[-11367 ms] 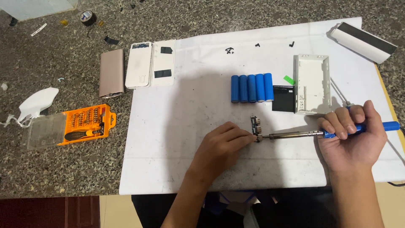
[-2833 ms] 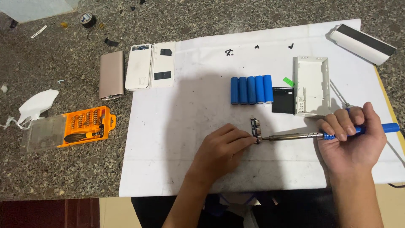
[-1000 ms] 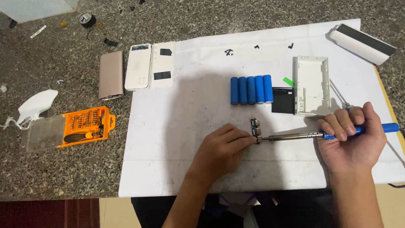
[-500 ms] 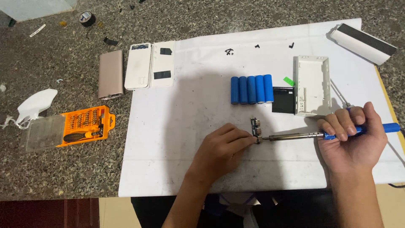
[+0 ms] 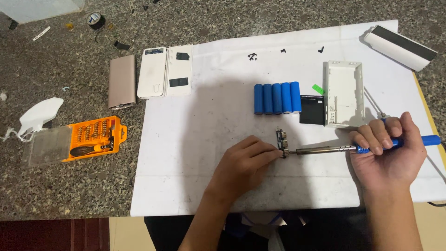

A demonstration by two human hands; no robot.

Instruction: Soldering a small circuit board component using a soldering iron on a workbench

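Note:
My left hand (image 5: 245, 163) rests on the white sheet (image 5: 195, 139) and pinches a small circuit board (image 5: 281, 138) at its fingertips. A blue-handled soldering iron (image 5: 353, 149) is gripped in my right hand (image 5: 389, 155), lying nearly level with its metal tip touching the board's lower edge. Just beyond the board lies a pack of several blue cylindrical battery cells (image 5: 277, 98), side by side. Right of the cells sit a black rectangular piece (image 5: 312, 109) and an open white plastic case (image 5: 344, 93).
A tan power bank (image 5: 122, 82) and two white case halves (image 5: 166, 71) lie at the sheet's upper left. An orange screwdriver bit set (image 5: 92, 139) and a white face mask (image 5: 36, 116) sit on the granite at left. A white-and-black device (image 5: 400, 41) lies top right.

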